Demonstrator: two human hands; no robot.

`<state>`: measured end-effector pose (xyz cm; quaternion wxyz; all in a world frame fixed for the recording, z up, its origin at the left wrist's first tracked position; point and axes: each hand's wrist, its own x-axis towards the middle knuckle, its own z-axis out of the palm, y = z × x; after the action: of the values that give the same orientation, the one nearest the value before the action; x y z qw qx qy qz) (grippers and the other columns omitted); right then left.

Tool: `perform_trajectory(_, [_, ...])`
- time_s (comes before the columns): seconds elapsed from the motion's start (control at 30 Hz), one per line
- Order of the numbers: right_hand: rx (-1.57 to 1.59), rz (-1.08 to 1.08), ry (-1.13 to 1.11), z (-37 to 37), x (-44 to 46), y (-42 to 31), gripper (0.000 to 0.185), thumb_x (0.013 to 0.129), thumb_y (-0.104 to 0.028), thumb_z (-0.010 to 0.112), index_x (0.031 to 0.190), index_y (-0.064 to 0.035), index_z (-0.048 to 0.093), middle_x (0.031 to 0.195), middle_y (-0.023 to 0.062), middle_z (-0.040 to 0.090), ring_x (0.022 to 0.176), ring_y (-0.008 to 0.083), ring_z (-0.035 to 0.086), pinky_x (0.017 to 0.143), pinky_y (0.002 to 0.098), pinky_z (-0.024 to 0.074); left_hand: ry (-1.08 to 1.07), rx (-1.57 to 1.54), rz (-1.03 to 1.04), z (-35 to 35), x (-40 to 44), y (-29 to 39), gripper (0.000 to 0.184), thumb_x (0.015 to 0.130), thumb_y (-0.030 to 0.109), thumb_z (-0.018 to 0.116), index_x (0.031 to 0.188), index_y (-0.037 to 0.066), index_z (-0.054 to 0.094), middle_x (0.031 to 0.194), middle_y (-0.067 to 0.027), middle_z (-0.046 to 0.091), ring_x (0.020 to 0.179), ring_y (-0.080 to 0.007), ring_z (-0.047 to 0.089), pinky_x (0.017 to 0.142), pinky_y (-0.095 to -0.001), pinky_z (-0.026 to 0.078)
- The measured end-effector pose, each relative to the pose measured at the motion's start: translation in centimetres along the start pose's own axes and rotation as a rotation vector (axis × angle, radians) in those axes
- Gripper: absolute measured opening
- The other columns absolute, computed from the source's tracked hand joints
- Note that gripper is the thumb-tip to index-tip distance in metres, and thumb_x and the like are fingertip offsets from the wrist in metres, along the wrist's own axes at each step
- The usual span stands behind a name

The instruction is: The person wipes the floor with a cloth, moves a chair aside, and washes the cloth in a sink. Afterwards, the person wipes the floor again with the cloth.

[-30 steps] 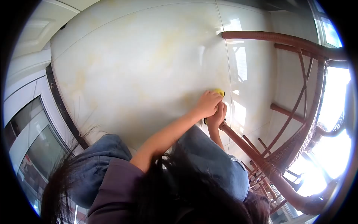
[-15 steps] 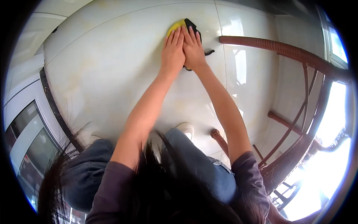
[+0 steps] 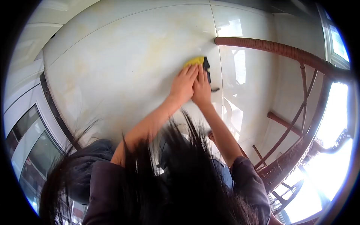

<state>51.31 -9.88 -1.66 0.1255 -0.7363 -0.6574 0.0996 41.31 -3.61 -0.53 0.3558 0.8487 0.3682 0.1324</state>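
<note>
My left hand (image 3: 183, 85) and my right hand (image 3: 202, 87) lie side by side and touching, both pressed on a yellow and black cloth (image 3: 194, 60) on the pale tiled floor (image 3: 123, 63). The yellow part shows beyond my left fingertips, and the black part shows past my right fingers. A thin dark end sticks out to the right of my right hand. My fingers lie fairly flat and stretched forward. The rest of the cloth is hidden under my palms.
A brown wrapped chair frame (image 3: 270, 45) stands on the right, one leg reaching the floor ahead of my hands. A white door frame (image 3: 35, 116) is at the left, with a white panel (image 3: 45, 28) above it. Dark hair hangs across the lower view.
Both hands first went forward from beside the chair leg with the cloth, spreading flatter over it. Since then they have come back toward me and slightly right, the cloth moving with them.
</note>
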Motion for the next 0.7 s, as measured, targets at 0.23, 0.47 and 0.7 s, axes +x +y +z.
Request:
perform_trajectory(0.23, [0.026, 0.251, -0.123, 0.0, -6.0, -4.5, 0.062, 0.081, -0.021, 0.054, 0.133, 0.0025, 0.031, 0.139, 0.0248, 0.024, 0.123, 0.0434, 0.031, 0.099, 0.0437, 0.033, -0.088, -0.006, 0.072, 0.8, -5.4, 0.8, 0.057, 0.074, 0.007, 0.049, 0.129, 0.004, 0.04, 0.134, -0.0063, 0.04, 0.125, -0.0227, 0.033, 0.104, -0.0328, 0.028])
perform_trajectory(0.47, [0.003, 0.098, -0.049, -0.7, 2.9, -2.2, 0.064, 0.081, -0.027, 0.054, 0.134, -0.0027, 0.03, 0.14, 0.0256, 0.021, 0.127, 0.0431, 0.024, 0.105, 0.0439, 0.0234, 0.095, 0.053, 0.091, -0.5, 1.9, -1.6, 0.049, 0.076, 0.004, 0.048, 0.124, 0.006, 0.046, 0.131, -0.0037, 0.044, 0.123, -0.0195, 0.037, 0.1, -0.033, 0.032])
perform_trajectory(0.7, [-0.198, 0.052, -0.011, 3.2, 16.0, 4.6, 0.074, 0.081, -0.042, 0.052, 0.139, -0.0073, 0.021, 0.143, 0.028, 0.009, 0.13, 0.0482, 0.013, 0.104, 0.052, 0.0186, -0.024, 0.27, 0.001, -4.6, 15.7, -4.0, 0.045, 0.082, 0.007, 0.043, 0.126, 0.015, 0.045, 0.134, 0.0021, 0.042, 0.125, -0.0158, 0.038, 0.102, -0.0349, 0.031])
